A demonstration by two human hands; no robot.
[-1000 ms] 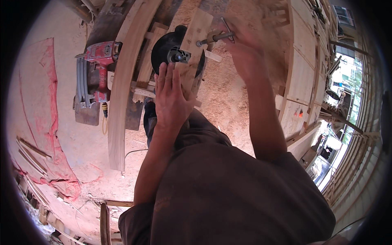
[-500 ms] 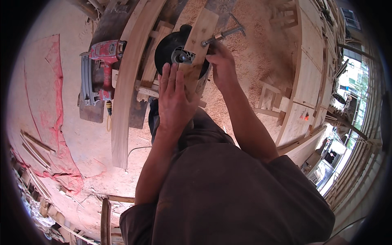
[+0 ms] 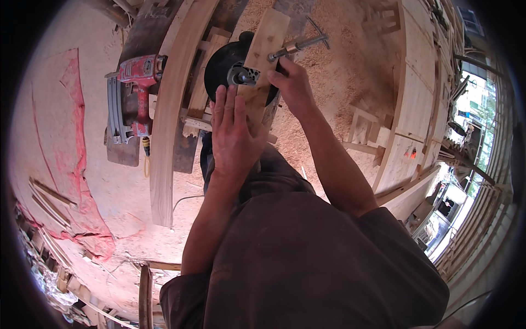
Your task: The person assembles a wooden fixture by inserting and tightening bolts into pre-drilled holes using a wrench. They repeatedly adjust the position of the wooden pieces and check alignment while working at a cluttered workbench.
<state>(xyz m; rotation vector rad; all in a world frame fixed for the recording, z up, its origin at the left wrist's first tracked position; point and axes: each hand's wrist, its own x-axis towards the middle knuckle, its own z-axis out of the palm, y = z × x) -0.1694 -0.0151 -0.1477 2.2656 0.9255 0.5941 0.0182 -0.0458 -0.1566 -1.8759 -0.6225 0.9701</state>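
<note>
My left hand (image 3: 233, 129) lies with fingers stretched out. Its palm rests on a short wooden board (image 3: 269, 38) and its fingertips reach the edge of a black round disc (image 3: 219, 68). The board lies across the disc. In an opening beside the board's notched edge shows a metal spindle part (image 3: 245, 77). My right hand (image 3: 295, 86) is closed at the board's right side, thumb against its edge; what its fingers hold is hidden. Just above it, a metal rod with a T-shaped handle (image 3: 300, 45) sticks out from the board.
To the left, a long wooden plank (image 3: 167, 131) runs beside a red nail gun (image 3: 142, 82) on a dark board (image 3: 123, 153). Sawdust (image 3: 329, 71) covers the floor at right, near a small wooden frame (image 3: 364, 129) and a long light wooden panel (image 3: 413, 93).
My right hand has shifted slightly, its thumb now against the board's edge and its fingers more curled. My left hand stays in place on the board.
</note>
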